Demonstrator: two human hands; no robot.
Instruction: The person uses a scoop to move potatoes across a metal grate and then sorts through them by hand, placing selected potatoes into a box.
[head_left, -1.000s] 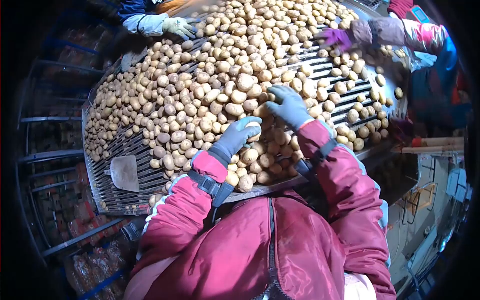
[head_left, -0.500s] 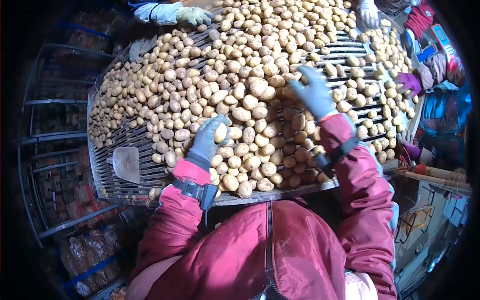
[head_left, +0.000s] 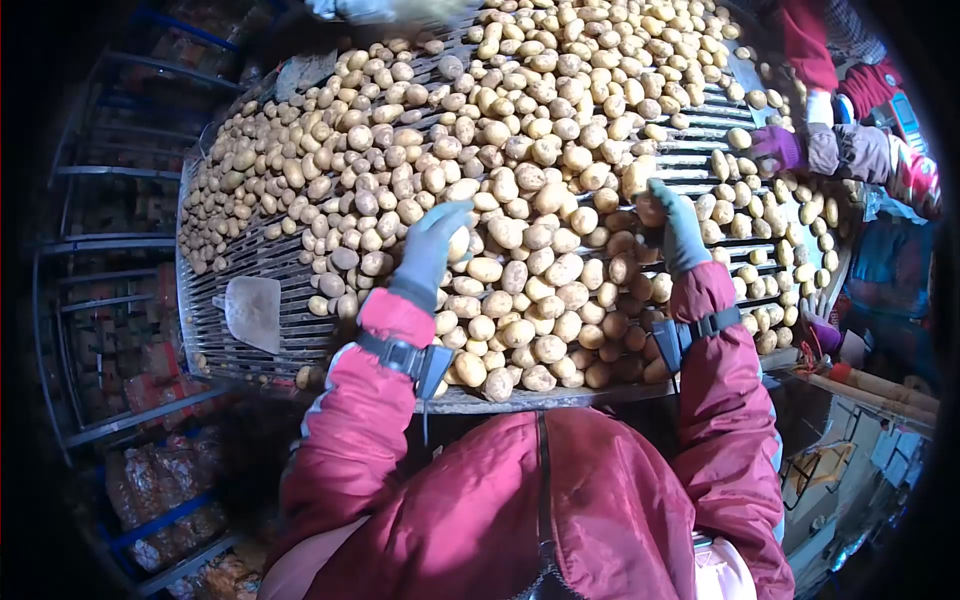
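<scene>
Pale brown potatoes point(head_left: 520, 235) lie in a thick heap over a slatted sorting table. Gloved in grey-blue, my left hand point(head_left: 432, 248) is curled round a potato point(head_left: 458, 244) left of the middle of the heap. On the right side, my right hand point(head_left: 682, 232), in the same kind of glove, has its fingers bent over a potato point(head_left: 650, 208) by the bare slats; its thumb is partly hidden. Smaller, dirtier potatoes surround both hands.
A flat scoop point(head_left: 253, 314) rests on the slats point(head_left: 300, 325) at left. A co-worker's purple-gloved hand point(head_left: 780, 148) reaches in from the right, and another gloved hand point(head_left: 822, 330) is at the right edge. A blurred sleeve point(head_left: 360, 10) shows at the far side. Metal racks point(head_left: 120, 243) stand left.
My right hand has come from a blurred reach over the heap to a potato further right. My left hand has shifted slightly right and away from me, still round a potato. Co-workers' hands moved.
</scene>
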